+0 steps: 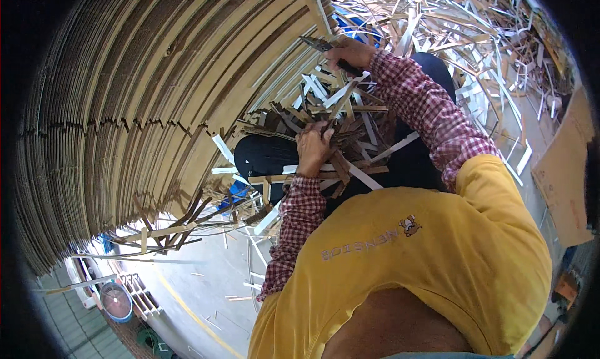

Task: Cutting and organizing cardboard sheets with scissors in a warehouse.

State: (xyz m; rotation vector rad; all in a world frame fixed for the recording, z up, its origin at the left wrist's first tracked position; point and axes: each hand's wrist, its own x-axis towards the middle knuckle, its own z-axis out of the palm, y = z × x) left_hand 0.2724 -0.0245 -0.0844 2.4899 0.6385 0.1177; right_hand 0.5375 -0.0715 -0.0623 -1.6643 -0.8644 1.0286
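Note:
My right hand (pixel 351 52) is closed around a dark, pointed hand tool (pixel 317 44); its exact kind does not show clearly. The tool's tip points left, toward the edges of a tall stack of brown corrugated cardboard sheets (pixel 219 71). Lower down, my left hand (pixel 314 147) curls round some brown cardboard strips (pixel 340 165) above my lap, its fingertips partly hidden. More loose cardboard strips, brown and white, lie tangled between the two hands and across my dark-trousered knees (pixel 265 156).
Cardboard offcuts (pixel 456 27) are heaped at the upper right. A large cardboard piece (pixel 565 171) stands at the far right. Scattered strips lie on the grey floor (pixel 194 284), which bears a yellow line. A round fan (pixel 117 301) is at the lower left.

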